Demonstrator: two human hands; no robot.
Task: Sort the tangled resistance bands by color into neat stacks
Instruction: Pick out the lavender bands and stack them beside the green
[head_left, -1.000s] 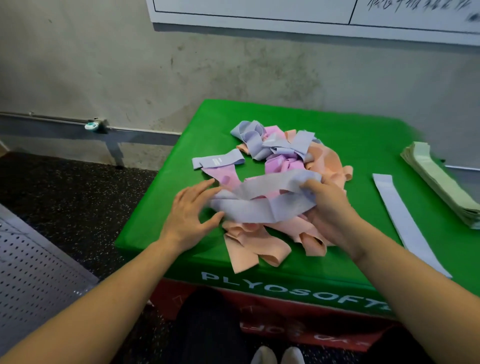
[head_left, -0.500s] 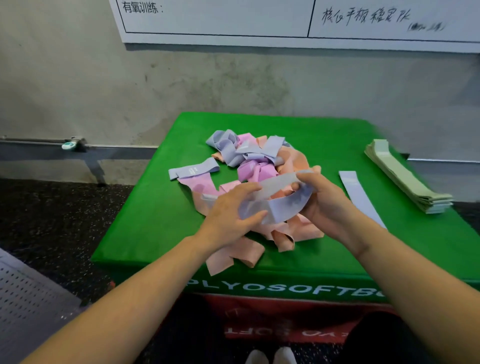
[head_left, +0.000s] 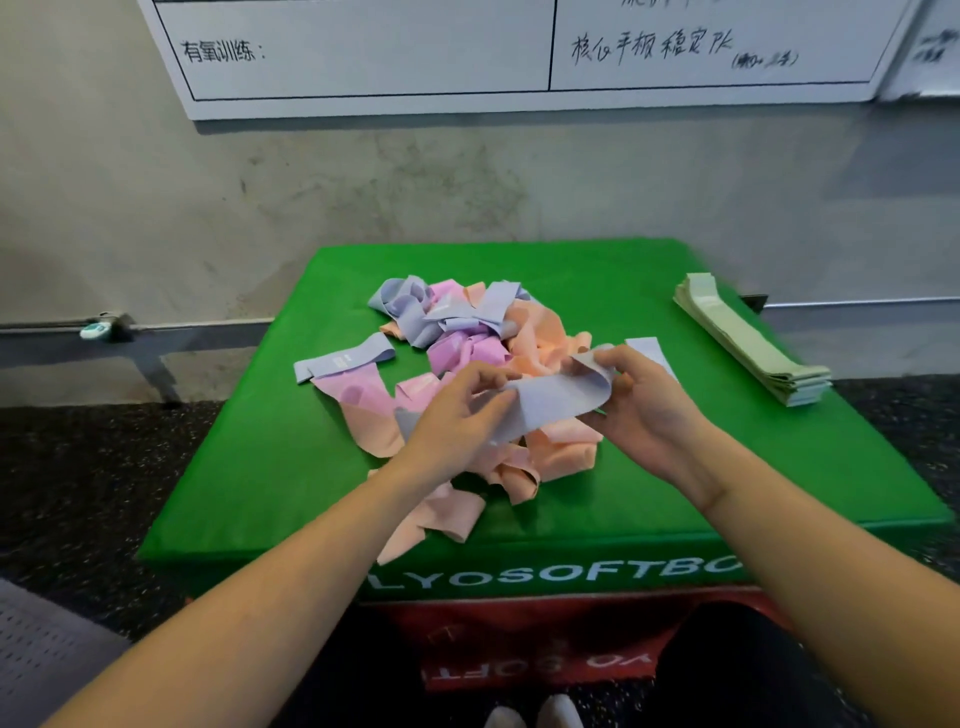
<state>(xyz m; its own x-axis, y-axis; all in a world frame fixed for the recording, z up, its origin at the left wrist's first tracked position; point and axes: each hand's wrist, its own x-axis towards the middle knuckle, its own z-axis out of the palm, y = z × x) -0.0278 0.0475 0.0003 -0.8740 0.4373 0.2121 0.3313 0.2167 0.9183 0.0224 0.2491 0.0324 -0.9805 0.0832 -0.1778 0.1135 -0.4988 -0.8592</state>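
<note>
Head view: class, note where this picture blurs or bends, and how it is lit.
Head view: wide-angle bending curves the whiteboard edges; far right corner smears; even soft light, faint shadows under both hands; lavender band stays sharp.

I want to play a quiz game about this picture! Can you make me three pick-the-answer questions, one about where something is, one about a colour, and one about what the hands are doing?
1. Where is the green stack?
A. On the box's right side
B. On the floor
C. Under the pile

2. What colour is the band in the hands?
A. Green
B. Lilac
C. Red

3. What are the hands doing?
A. Resting flat on the box
B. Both hanging empty
C. Both holding one band

Answers:
1. A, the green stack lies near the box's right edge, apart from the pile.
2. B, the band is pale lilac, like the flat one behind the right hand.
3. C, the left hand pinches one end and the right hand grips the other.
</note>
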